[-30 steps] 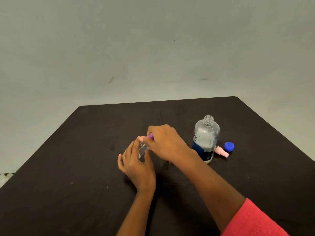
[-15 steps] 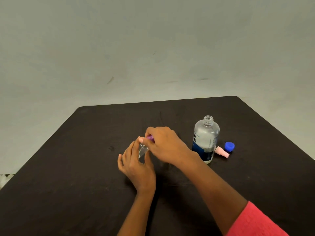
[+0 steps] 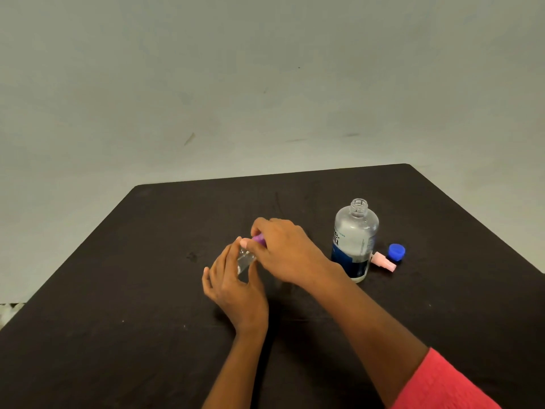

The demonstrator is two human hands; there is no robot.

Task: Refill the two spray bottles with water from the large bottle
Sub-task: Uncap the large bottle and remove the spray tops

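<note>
A small clear spray bottle stands near the middle of the black table. My left hand curls round its body from the near side. My right hand comes over from the right and pinches its purple spray top. To the right stands the large clear bottle with a blue label, uncapped and upright. Its blue cap lies on the table beyond it. A pink spray piece lies beside that cap; what it belongs to is hidden behind the large bottle.
The table's far edge runs just behind the bottles, and its right corner edge slopes down past the blue cap. A grey wall rises behind. My red sleeve shows at the lower right.
My right hand has shifted slightly on the purple top, as if turning it. The bottles, the cap and my left hand have stayed put.
</note>
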